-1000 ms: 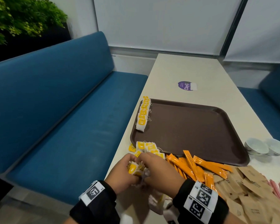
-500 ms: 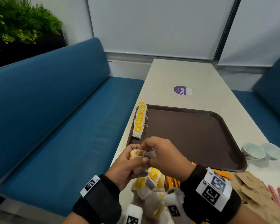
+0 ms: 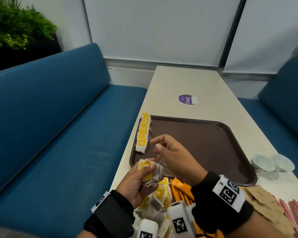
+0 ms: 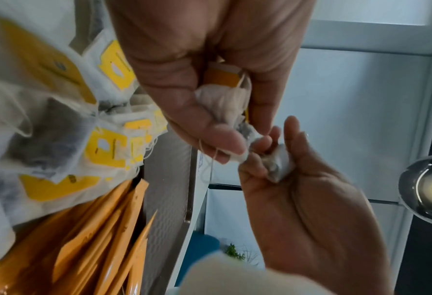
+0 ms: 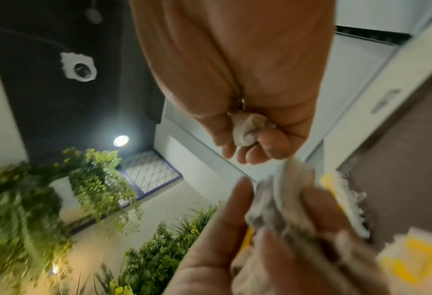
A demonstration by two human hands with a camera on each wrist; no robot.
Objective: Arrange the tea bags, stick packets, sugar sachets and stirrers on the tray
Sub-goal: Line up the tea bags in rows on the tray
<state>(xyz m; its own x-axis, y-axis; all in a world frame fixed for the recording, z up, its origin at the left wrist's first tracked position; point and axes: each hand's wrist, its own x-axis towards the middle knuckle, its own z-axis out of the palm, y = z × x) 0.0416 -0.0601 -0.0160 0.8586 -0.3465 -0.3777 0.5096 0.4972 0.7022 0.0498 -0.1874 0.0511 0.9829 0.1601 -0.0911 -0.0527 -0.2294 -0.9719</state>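
Tea bags [image 3: 142,134] line the tray's [image 3: 213,143] left edge; cups [image 3: 272,164] right.

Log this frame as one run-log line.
left hand: holds tea bags | right hand: pinches one tea bag | tray: one tea bag row

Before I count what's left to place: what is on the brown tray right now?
Only one row of tea bags, overlapping along the left edge of the tray. The right hand and the left hand with its tea bag bundle cover the near-left corner.
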